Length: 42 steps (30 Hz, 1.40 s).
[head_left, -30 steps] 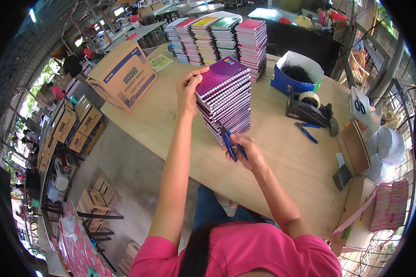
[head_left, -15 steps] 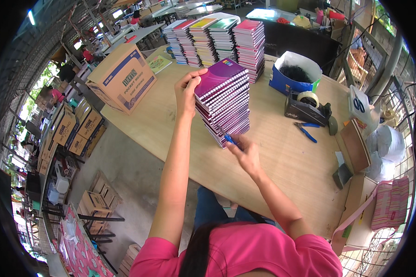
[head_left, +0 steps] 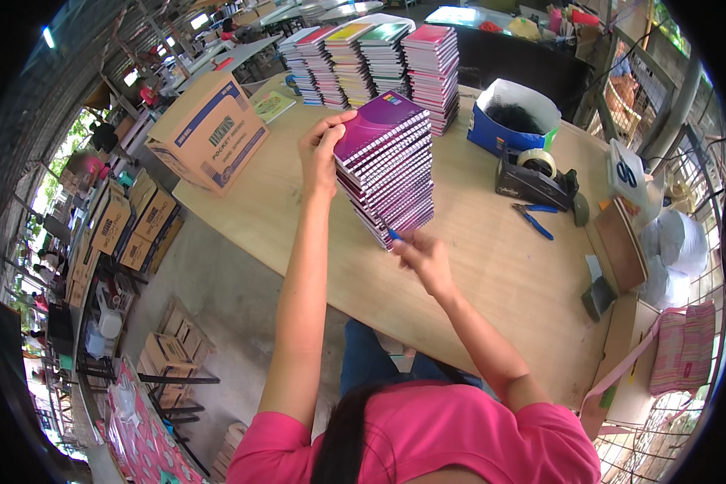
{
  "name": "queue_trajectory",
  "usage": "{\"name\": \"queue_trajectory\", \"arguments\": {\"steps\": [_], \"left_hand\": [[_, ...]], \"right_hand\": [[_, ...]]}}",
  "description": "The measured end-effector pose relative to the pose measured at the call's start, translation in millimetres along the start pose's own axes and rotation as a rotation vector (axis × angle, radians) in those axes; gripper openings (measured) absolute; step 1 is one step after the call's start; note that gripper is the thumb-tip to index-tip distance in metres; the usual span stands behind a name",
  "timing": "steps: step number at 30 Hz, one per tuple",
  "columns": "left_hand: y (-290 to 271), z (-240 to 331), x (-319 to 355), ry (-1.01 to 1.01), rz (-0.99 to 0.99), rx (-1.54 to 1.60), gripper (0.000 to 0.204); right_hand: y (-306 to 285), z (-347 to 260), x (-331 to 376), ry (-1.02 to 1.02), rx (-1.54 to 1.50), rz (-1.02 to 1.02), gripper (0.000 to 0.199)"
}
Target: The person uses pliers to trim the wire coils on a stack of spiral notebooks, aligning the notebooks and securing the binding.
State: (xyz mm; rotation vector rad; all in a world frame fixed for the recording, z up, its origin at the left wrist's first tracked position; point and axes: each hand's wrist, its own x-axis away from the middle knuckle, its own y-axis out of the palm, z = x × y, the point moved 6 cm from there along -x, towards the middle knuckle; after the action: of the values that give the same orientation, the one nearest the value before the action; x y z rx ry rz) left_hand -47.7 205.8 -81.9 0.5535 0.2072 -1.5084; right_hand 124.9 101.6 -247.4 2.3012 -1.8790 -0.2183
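Observation:
A tall stack of purple spiral-bound notebooks (head_left: 391, 173) stands on the table in front of me, its white coil bindings facing right and toward me. My left hand (head_left: 321, 153) is closed on the upper left edge of the stack, thumb on the top cover. Low on the near side, my right hand (head_left: 424, 260) is closed round a small blue-handled tool (head_left: 394, 235). The tool's tip touches or nearly touches the lower bindings; its working end is mostly hidden, so I cannot tell its exact kind.
Behind stand several notebook stacks (head_left: 385, 60) in different colours. A cardboard box (head_left: 210, 133) is at the left. On the right are a blue box of black coils (head_left: 512, 121), a tape dispenser (head_left: 532, 179) and blue-handled pliers (head_left: 536, 221) on the wooden table (head_left: 492, 298).
My right hand has shifted slightly and turned, so less of the blue handle shows. The left hand keeps its place on the stack. The whole view has tilted a little.

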Motion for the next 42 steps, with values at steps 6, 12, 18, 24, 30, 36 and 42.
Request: {"name": "queue_trajectory", "arguments": {"steps": [6, 12, 18, 24, 30, 36, 42], "left_hand": [[-1, 5, 2, 0.012, 0.007, -0.009, 0.025], [-7, 1, 0, -0.001, 0.016, -0.020, 0.026], [-4, 0, 1, -0.002, -0.003, -0.019, 0.026], [-5, 1, -1, 0.006, 0.012, -0.019, 0.026], [1, 2, 2, 0.004, 0.014, -0.007, 0.026], [-1, -4, -5, 0.009, 0.012, -0.022, 0.027], [0, -2, -2, 0.017, 0.018, -0.002, 0.028]], "right_hand": [[8, -30, 17, -0.306, 0.481, 0.145, 0.038], [19, -39, 24, -0.519, 0.691, 0.215, 0.036], [3, 15, 1, 0.167, -0.098, -0.056, 0.030], [4, -31, 32, -0.543, 0.731, 0.254, 0.043], [-4, -5, 15, -0.262, 0.448, 0.151, 0.037], [-10, 22, 8, -0.087, 0.188, 0.089, 0.038], [2, -26, 37, -0.564, 0.781, 0.326, 0.047]]}}
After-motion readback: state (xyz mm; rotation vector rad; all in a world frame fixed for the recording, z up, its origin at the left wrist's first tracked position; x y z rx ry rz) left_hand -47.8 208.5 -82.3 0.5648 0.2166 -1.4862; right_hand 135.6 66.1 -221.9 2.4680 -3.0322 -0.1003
